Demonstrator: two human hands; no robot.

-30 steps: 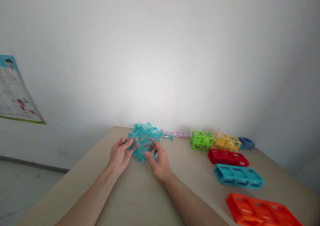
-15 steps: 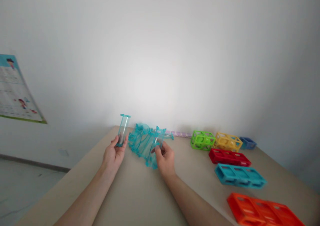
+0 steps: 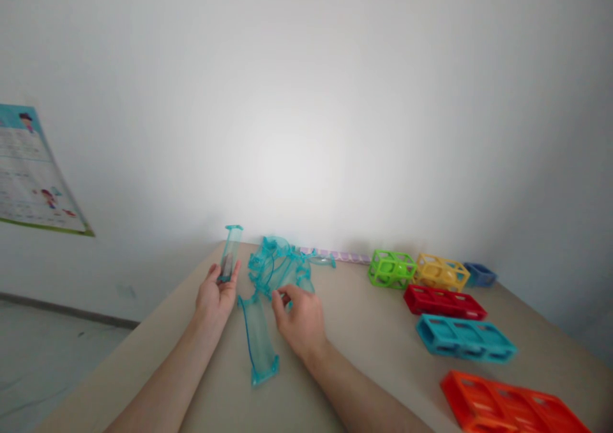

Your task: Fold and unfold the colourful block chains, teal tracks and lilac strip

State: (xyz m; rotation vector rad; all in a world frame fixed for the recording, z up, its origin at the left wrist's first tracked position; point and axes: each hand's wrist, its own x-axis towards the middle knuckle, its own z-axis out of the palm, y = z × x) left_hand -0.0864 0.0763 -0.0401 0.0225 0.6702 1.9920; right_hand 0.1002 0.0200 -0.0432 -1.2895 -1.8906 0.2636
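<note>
My left hand (image 3: 218, 292) holds a clear teal plastic piece (image 3: 231, 254) upright between thumb and fingers, left of the pile. My right hand (image 3: 299, 318) has its thumb and fingers curled together at the front edge of a pile of similar teal pieces (image 3: 280, 264); whatever they may hold is hidden. Just left of my right hand, a long teal piece (image 3: 259, 340) with flared ends lies on the table, its far end close to the pile.
On the right of the table (image 3: 364, 356) stand block frames: green (image 3: 393, 269), yellow (image 3: 440, 272), blue (image 3: 480, 274), dark red (image 3: 445, 302), light blue (image 3: 464, 338) and orange-red (image 3: 512, 404). A patterned purple strip (image 3: 349, 257) lies along the wall.
My right hand has moved left and toward me. The piece it held upright is no longer in it, and a long teal piece now lies in front of the pile. My left hand has lowered slightly.
</note>
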